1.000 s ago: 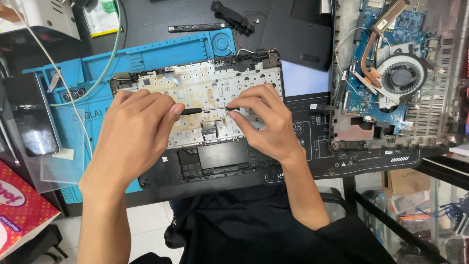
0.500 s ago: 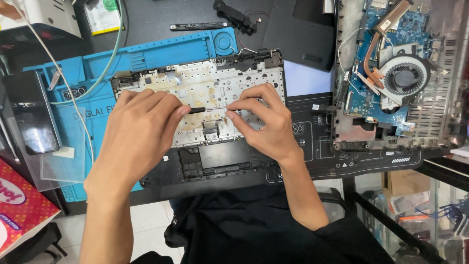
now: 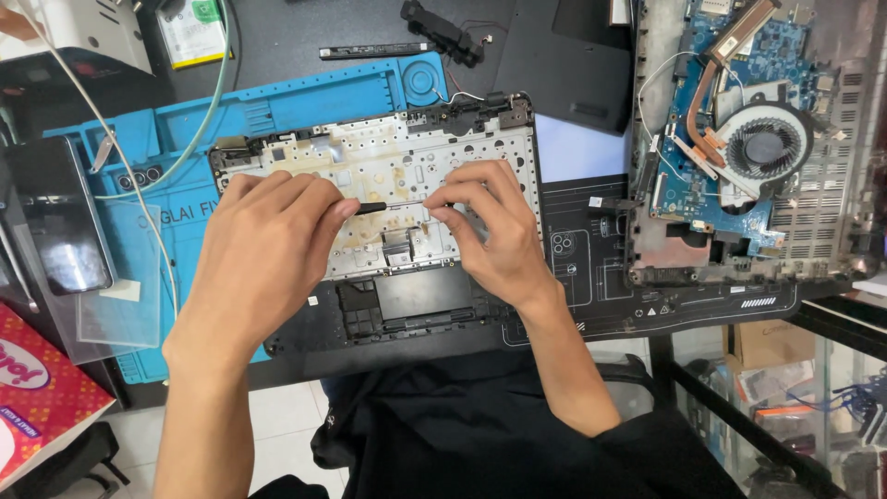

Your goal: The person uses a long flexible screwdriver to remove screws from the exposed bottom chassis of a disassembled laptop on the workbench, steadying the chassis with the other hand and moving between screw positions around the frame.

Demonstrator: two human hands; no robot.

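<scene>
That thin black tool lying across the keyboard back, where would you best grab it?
Probably by its two ends, from above. The tool is thin and lies level across the plate, so only a fingertip pinch fits. The left hand pinches the thicker black end; the right hand steadies the thin end, fingers arched down from over the plate.

Two hands (image 3: pixel 263 249) (image 3: pixel 494 231), one screwdriver (image 3: pixel 374 207), one fan (image 3: pixel 765 146)

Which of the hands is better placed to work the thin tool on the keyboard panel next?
Probably the left hand: it grips the black handle of the thin tool, whose tip lies on the keyboard panel. The right hand only steadies the tip with its fingertips.
</scene>
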